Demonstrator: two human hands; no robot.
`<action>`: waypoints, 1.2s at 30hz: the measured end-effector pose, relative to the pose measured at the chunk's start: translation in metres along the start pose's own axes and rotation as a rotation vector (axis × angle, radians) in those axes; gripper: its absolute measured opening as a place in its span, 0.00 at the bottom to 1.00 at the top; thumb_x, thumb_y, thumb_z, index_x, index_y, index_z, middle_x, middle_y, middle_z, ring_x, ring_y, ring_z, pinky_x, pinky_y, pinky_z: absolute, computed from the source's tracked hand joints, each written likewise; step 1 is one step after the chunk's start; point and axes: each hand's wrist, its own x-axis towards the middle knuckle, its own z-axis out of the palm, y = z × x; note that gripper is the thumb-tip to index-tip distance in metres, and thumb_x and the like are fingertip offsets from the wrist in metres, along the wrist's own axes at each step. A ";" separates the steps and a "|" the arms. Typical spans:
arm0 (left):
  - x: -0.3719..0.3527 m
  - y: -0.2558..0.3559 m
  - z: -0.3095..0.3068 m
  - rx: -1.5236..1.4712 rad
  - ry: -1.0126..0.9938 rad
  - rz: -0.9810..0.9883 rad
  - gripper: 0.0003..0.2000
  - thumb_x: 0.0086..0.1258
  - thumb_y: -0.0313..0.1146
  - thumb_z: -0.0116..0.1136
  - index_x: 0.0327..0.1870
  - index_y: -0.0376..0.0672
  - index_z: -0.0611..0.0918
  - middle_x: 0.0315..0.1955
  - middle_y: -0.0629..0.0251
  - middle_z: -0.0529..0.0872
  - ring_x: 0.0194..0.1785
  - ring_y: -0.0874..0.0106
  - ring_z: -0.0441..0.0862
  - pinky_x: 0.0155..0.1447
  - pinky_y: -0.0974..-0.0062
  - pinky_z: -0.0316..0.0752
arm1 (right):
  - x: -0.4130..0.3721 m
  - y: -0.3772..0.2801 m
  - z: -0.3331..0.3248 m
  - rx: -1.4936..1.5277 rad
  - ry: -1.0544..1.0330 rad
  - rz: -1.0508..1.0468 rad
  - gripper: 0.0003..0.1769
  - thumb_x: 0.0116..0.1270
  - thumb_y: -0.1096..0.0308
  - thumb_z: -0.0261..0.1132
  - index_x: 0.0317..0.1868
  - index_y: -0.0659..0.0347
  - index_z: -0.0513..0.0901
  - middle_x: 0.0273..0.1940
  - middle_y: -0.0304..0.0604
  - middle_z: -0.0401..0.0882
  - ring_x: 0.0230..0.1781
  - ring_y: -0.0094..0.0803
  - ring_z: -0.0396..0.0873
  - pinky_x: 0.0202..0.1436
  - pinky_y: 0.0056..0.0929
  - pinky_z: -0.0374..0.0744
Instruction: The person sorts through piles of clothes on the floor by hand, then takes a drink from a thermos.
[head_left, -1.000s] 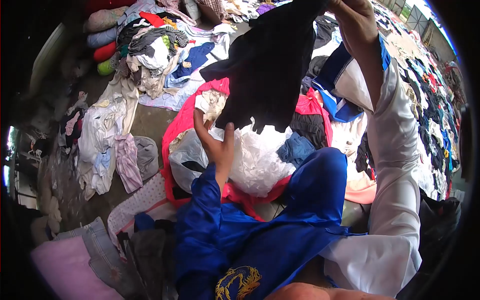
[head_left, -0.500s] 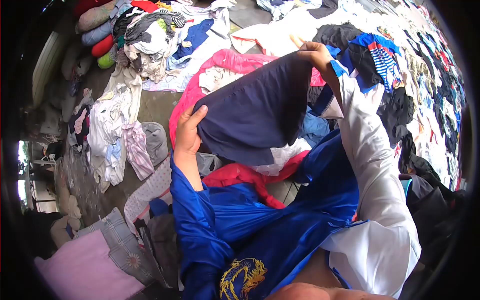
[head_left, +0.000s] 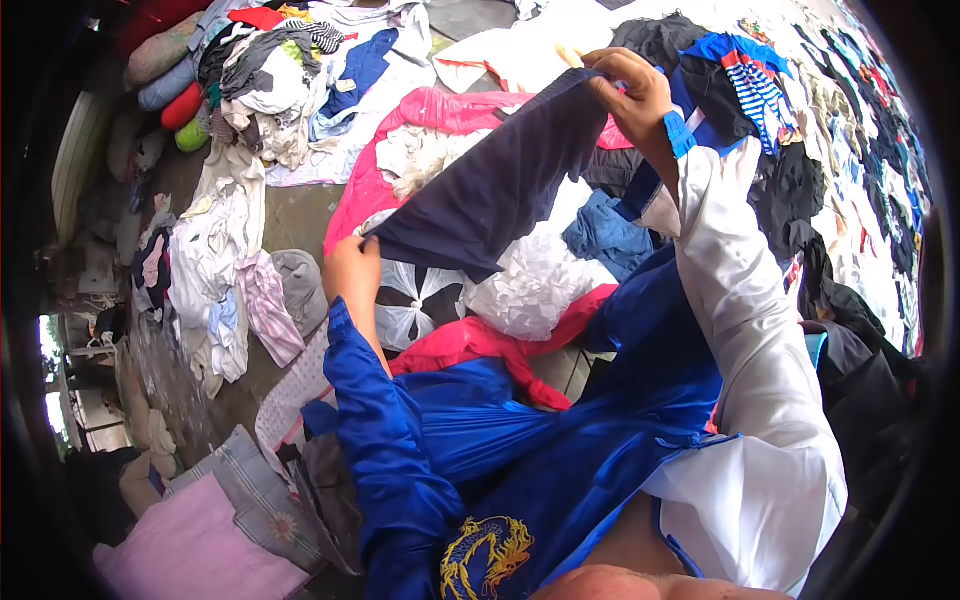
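A dark navy garment (head_left: 490, 185) is stretched on a slant between my two hands, its lower edge hanging free. My left hand (head_left: 353, 272) pinches its lower left corner, thumb on top. Higher up on the right, my right hand (head_left: 635, 88) grips the opposite end between thumb and fingers. Below the garment lie a white plastic bag (head_left: 535, 290) and a tied, translucent bag (head_left: 415, 305) with something dark inside. A bright pink cloth (head_left: 350, 200) curves around them on the floor.
Clothes are heaped at the back left (head_left: 290, 80), and a wide spread of garments (head_left: 850, 200) covers the right side. A crumpled blue denim piece (head_left: 605, 238) sits right of the bags. White clothes (head_left: 210, 270) and a pink cloth (head_left: 195, 540) lie on the left.
The navy garment has gone from a broad spread to a narrower, pulled-out slant. My left hand has moved down and left, my right hand slightly up, uncovering more of the plastic bags.
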 end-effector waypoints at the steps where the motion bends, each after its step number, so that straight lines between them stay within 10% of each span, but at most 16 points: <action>1: 0.001 -0.001 0.001 -0.108 0.193 -0.010 0.16 0.69 0.44 0.60 0.38 0.39 0.88 0.35 0.47 0.88 0.44 0.46 0.86 0.47 0.51 0.78 | -0.007 -0.008 0.002 0.012 0.018 -0.060 0.09 0.66 0.69 0.69 0.41 0.66 0.84 0.49 0.49 0.86 0.50 0.46 0.85 0.55 0.36 0.81; 3: 0.004 -0.003 0.012 -0.316 0.643 0.155 0.14 0.71 0.41 0.58 0.36 0.38 0.87 0.32 0.47 0.87 0.41 0.46 0.85 0.46 0.50 0.77 | -0.027 -0.017 0.013 -0.046 -0.097 -0.136 0.07 0.66 0.71 0.67 0.40 0.66 0.84 0.52 0.51 0.82 0.55 0.50 0.81 0.57 0.39 0.80; 5: -0.002 -0.012 0.035 -0.134 0.251 0.322 0.13 0.70 0.39 0.58 0.37 0.38 0.87 0.35 0.47 0.88 0.43 0.47 0.86 0.48 0.51 0.78 | -0.069 0.027 0.046 -0.028 -0.637 -0.391 0.08 0.65 0.77 0.65 0.44 0.67 0.83 0.50 0.52 0.81 0.50 0.48 0.82 0.55 0.42 0.80; 7: -0.010 -0.049 0.083 0.175 -0.236 0.338 0.12 0.68 0.37 0.57 0.39 0.40 0.88 0.39 0.47 0.89 0.46 0.48 0.86 0.50 0.51 0.79 | -0.103 0.057 0.053 -0.299 -0.865 -0.193 0.07 0.64 0.73 0.64 0.41 0.65 0.85 0.44 0.52 0.83 0.45 0.48 0.84 0.49 0.43 0.82; 8: -0.004 -0.075 0.112 0.379 -0.518 0.290 0.12 0.67 0.36 0.56 0.41 0.41 0.89 0.41 0.47 0.89 0.48 0.48 0.86 0.52 0.52 0.79 | -0.111 0.074 0.052 -0.443 -0.845 -0.061 0.08 0.64 0.70 0.64 0.40 0.64 0.85 0.41 0.52 0.84 0.42 0.49 0.85 0.46 0.44 0.82; 12: -0.022 -0.022 0.031 0.091 0.030 0.063 0.12 0.70 0.38 0.55 0.42 0.44 0.89 0.41 0.49 0.89 0.46 0.48 0.86 0.48 0.51 0.79 | -0.087 0.081 0.047 -0.629 -0.621 0.154 0.11 0.62 0.62 0.63 0.33 0.59 0.88 0.30 0.52 0.87 0.32 0.49 0.88 0.33 0.46 0.85; 15: -0.023 -0.016 0.022 0.010 0.136 0.105 0.12 0.69 0.39 0.60 0.41 0.39 0.86 0.34 0.49 0.88 0.42 0.47 0.85 0.45 0.51 0.76 | -0.047 0.031 0.029 -0.261 -0.725 0.328 0.18 0.65 0.54 0.64 0.45 0.58 0.89 0.42 0.56 0.88 0.45 0.53 0.86 0.52 0.47 0.83; 19: -0.007 -0.013 0.037 -0.073 0.088 0.206 0.12 0.71 0.34 0.60 0.48 0.38 0.85 0.39 0.47 0.88 0.44 0.50 0.86 0.47 0.56 0.78 | -0.012 0.013 0.001 0.164 -0.633 0.615 0.24 0.68 0.52 0.67 0.46 0.70 0.86 0.32 0.51 0.88 0.26 0.33 0.88 0.39 0.34 0.84; 23: -0.003 0.015 0.042 -0.647 0.215 0.245 0.25 0.73 0.25 0.57 0.71 0.39 0.72 0.62 0.43 0.79 0.52 0.57 0.87 0.57 0.65 0.80 | 0.031 0.075 -0.055 0.489 -0.141 0.783 0.18 0.69 0.58 0.70 0.44 0.69 0.85 0.29 0.50 0.86 0.22 0.37 0.86 0.26 0.32 0.84; 25: -0.010 0.033 0.030 -0.670 0.172 0.228 0.25 0.72 0.25 0.58 0.70 0.38 0.72 0.62 0.44 0.79 0.53 0.59 0.87 0.57 0.65 0.81 | 0.050 0.122 -0.120 0.761 0.373 0.680 0.21 0.69 0.59 0.69 0.53 0.68 0.80 0.35 0.49 0.86 0.28 0.38 0.88 0.33 0.31 0.86; 27: -0.017 0.030 0.027 -0.620 0.122 0.240 0.24 0.72 0.27 0.59 0.69 0.38 0.73 0.59 0.46 0.82 0.53 0.59 0.87 0.54 0.65 0.82 | 0.055 0.327 -0.204 0.818 0.459 -0.308 0.24 0.71 0.66 0.66 0.63 0.67 0.73 0.55 0.49 0.82 0.37 0.43 0.89 0.36 0.33 0.87; 28: -0.019 0.031 0.027 -0.598 0.092 0.250 0.23 0.72 0.28 0.60 0.68 0.38 0.74 0.57 0.47 0.83 0.53 0.60 0.87 0.53 0.65 0.82 | 0.011 0.249 -0.231 0.910 0.768 -0.185 0.15 0.78 0.61 0.62 0.50 0.67 0.85 0.37 0.36 0.86 0.36 0.22 0.81 0.42 0.25 0.79; 31: -0.022 0.030 0.032 -0.491 0.103 0.319 0.21 0.71 0.31 0.62 0.64 0.36 0.77 0.54 0.50 0.84 0.50 0.60 0.87 0.52 0.63 0.81 | -0.013 0.225 -0.271 0.478 1.128 0.584 0.17 0.71 0.72 0.65 0.58 0.67 0.78 0.44 0.51 0.87 0.42 0.44 0.89 0.41 0.31 0.86; 36: -0.022 0.035 0.041 -0.419 0.014 0.345 0.18 0.70 0.31 0.62 0.59 0.34 0.80 0.50 0.51 0.86 0.49 0.61 0.87 0.51 0.65 0.79 | -0.141 0.258 -0.124 0.156 0.454 1.022 0.12 0.67 0.69 0.65 0.46 0.67 0.86 0.36 0.45 0.87 0.31 0.34 0.88 0.29 0.27 0.81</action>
